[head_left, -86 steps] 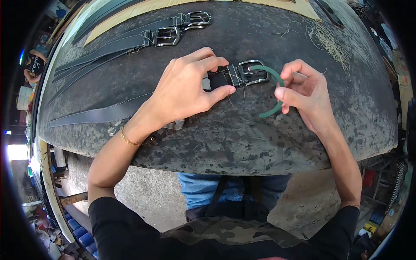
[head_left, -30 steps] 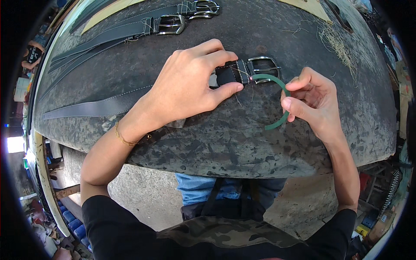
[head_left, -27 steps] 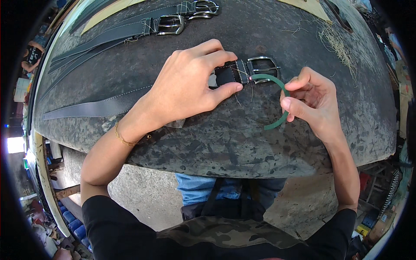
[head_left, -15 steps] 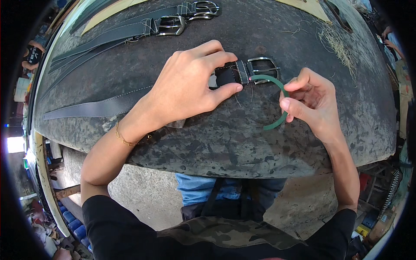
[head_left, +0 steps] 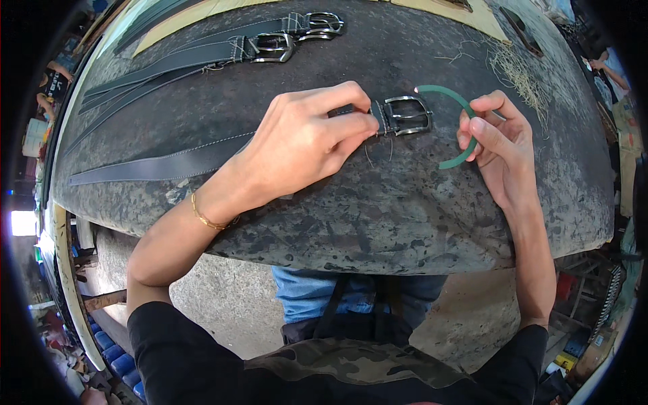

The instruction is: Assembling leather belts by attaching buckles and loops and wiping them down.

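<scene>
Left hand [head_left: 304, 145] lies palm-down on a grey leather strap [head_left: 162, 164], fingers curled and pressing the strap's end flat just beside its metal buckle [head_left: 403, 116]; fingertips [head_left: 361, 123] touch the strap right at the buckle's edge. Its grip is clenched on the strap, pinning rather than lifting. Thin gold bracelet [head_left: 204, 217] on that wrist. Right hand [head_left: 503, 145] sits to the right of the buckle, apart from it, thumb and forefinger pinched on a curved green strip [head_left: 451, 98]. The strip arcs from above the buckle's right end round to below the fingers, raised a little off the surface; whether its upper tip touches the buckle, cannot tell. Strap runs leftward across the dark mottled tabletop [head_left: 378, 216], lying flat, loose thread ends showing below the buckle. Further back, near the far edge, two more buckled straps [head_left: 270, 47] lie side by side, well apart from the hands. Scatter of pale straw-like fibres [head_left: 516, 74] on the tabletop to the upper right.
</scene>
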`<action>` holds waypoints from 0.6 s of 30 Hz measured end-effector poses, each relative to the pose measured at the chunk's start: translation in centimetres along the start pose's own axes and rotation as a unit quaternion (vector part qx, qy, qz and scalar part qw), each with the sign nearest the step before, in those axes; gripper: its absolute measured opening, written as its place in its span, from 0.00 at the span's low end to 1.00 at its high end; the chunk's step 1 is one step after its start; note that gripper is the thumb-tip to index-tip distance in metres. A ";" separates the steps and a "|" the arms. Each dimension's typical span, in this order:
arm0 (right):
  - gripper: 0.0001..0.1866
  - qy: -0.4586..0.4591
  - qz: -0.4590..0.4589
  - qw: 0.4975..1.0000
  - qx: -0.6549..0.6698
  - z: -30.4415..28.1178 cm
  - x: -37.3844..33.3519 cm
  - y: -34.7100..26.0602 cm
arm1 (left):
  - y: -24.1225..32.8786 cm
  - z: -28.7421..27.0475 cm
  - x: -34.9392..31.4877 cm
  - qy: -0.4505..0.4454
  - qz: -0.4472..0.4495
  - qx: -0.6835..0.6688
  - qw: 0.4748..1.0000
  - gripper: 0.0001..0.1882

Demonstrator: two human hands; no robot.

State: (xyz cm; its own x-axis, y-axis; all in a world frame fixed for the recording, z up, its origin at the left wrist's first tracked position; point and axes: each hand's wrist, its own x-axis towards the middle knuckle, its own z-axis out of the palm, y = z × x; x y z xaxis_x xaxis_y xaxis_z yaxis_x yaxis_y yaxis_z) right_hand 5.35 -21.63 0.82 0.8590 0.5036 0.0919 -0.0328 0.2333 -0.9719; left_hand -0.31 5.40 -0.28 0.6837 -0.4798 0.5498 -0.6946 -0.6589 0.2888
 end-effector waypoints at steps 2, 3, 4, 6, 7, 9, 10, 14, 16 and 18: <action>0.11 0.014 0.003 1.000 0.003 -0.1 0.1 -0.1 | -0.2 0.1 -0.1 0.030 0.010 0.006 0.999 0.07; 0.11 0.012 0.000 1.000 -0.001 -0.3 0.1 -0.1 | -0.2 0.2 -0.1 0.040 -0.030 0.012 0.999 0.06; 0.12 0.037 -0.004 0.999 -0.001 -0.6 0.2 -0.1 | -0.2 0.1 0.0 0.050 -0.069 0.017 0.996 0.05; 0.13 0.061 -0.010 0.998 -0.005 -1.0 0.5 -0.2 | -0.5 -0.2 -0.3 0.030 -0.104 0.026 0.994 0.04; 0.14 0.103 -0.028 0.994 -0.006 -1.1 0.9 -0.2 | -0.7 -0.4 -0.4 0.004 -0.140 0.034 0.990 0.04; 0.16 0.142 -0.052 0.988 -0.011 -1.4 1.6 -0.5 | -0.7 -0.7 -0.3 -0.001 -0.159 0.034 0.987 0.04; 0.16 0.167 -0.048 0.985 -0.008 -1.6 2.0 -0.8 | -0.6 -1.0 -0.2 -0.011 -0.180 0.035 0.983 0.05; 0.14 0.142 -0.037 0.989 0.006 0.0 5.0 -1.5 | -0.7 -1.3 -0.2 -0.023 -0.184 0.041 0.982 0.05; 0.14 0.079 -0.041 0.996 0.002 0.8 7.7 -0.9 | -0.9 -1.4 -0.4 -0.027 -0.176 0.037 0.983 0.06; 0.13 0.017 -0.047 0.999 -0.003 1.4 9.7 -0.2 | -0.9 -1.4 -0.4 -0.025 -0.167 0.023 0.985 0.06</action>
State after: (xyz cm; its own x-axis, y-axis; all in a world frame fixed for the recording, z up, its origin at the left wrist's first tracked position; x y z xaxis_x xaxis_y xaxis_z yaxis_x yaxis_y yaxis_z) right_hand 12.98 -15.61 2.20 0.8753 0.4508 0.1751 0.0515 0.2731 -0.9606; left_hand -0.25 6.99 0.35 0.8835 -0.2586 0.3905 -0.4187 -0.8099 0.4108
